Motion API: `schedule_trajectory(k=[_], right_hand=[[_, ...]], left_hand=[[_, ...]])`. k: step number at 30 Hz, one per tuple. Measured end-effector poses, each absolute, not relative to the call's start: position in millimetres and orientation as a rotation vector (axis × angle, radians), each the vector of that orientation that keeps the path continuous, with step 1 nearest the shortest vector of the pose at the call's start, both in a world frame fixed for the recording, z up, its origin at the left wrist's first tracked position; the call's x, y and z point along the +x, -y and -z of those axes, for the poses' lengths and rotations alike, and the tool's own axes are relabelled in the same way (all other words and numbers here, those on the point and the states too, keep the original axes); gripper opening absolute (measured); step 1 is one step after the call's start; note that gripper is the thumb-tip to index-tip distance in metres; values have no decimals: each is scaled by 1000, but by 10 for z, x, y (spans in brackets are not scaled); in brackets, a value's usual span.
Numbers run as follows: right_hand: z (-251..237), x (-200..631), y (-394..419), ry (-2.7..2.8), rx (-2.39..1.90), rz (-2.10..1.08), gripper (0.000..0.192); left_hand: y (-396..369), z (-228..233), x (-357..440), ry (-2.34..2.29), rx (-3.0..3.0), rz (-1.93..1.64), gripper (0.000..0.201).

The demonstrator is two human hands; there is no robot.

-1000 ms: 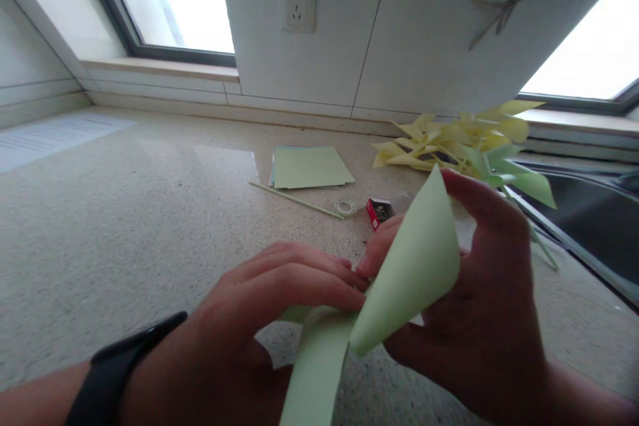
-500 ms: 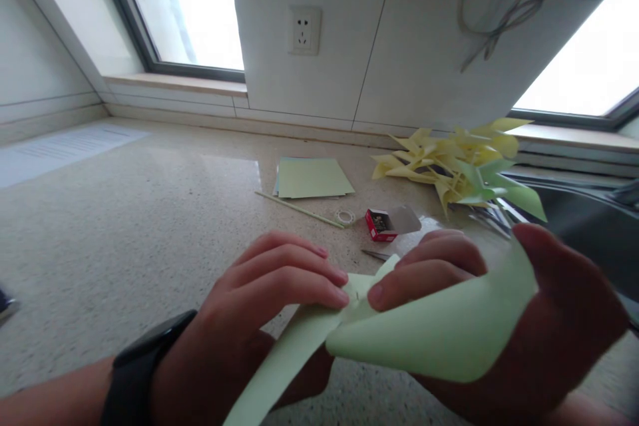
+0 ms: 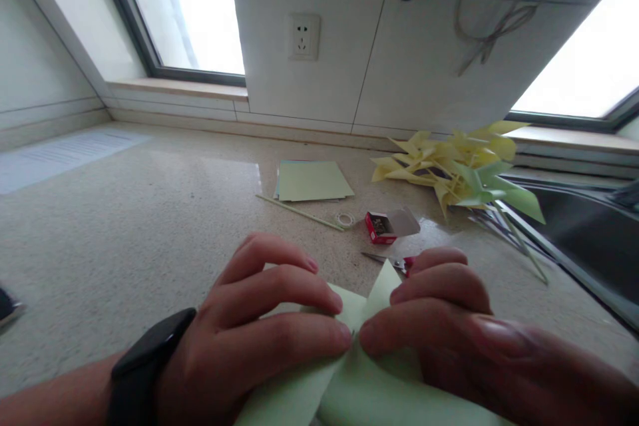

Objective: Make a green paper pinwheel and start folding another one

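A pale green paper sheet [image 3: 372, 389], partly folded, lies on the speckled counter [image 3: 124, 233] right in front of me. My left hand [image 3: 254, 326], with a black watch on the wrist, presses its fingertips on the paper's middle. My right hand [image 3: 449, 333] presses from the other side, fingertips almost meeting the left ones. One pointed paper flap [image 3: 382, 286] stands up between the two hands.
Behind my hands lie small scissors [image 3: 387, 258], a red box of staples [image 3: 382, 226], a tape ring [image 3: 344, 218], a thin stick [image 3: 299, 210] and a stack of green sheets [image 3: 309, 181]. A heap of yellow and green paper pinwheels [image 3: 459, 170] borders a dark sink [image 3: 584, 226] at right.
The curled paper held up in my right hand has come down flat onto the counter. Both hands now press its centre together.
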State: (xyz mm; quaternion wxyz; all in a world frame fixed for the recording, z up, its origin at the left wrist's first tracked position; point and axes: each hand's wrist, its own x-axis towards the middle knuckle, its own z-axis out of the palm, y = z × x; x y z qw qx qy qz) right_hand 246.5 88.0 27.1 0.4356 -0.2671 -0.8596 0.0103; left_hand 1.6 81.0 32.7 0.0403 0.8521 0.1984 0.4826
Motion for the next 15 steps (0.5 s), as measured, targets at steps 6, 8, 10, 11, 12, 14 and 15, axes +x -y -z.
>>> schedule_trajectory(k=[6,8,10,11,12,14,15], right_hand=[[-268,2356,-898,2049,-398,-158,24],[-266,2342,-913,2050,-376,-171,21],[-290,2326,-919,2034,-361,-150,16],[-313,2316,-919,2032,-349,-136,14],[-340,2306,-915,2034,-343,-128,13],[-397,2287,-902,2032,-348,-123,16],[-419,2281,-894,2033,-351,-127,19]], left_hand=[[-783,-413,10,-629,2718,-1426,27],[-786,-417,2,-623,2733,-1423,25],[-785,-396,-4,-632,2744,-1403,23],[-784,-379,-7,-637,2740,-1401,22],[-781,-360,-10,-641,2732,-1408,21],[-775,-325,-15,-645,2713,-1422,21],[-771,-314,-18,-646,2709,-1419,21]])
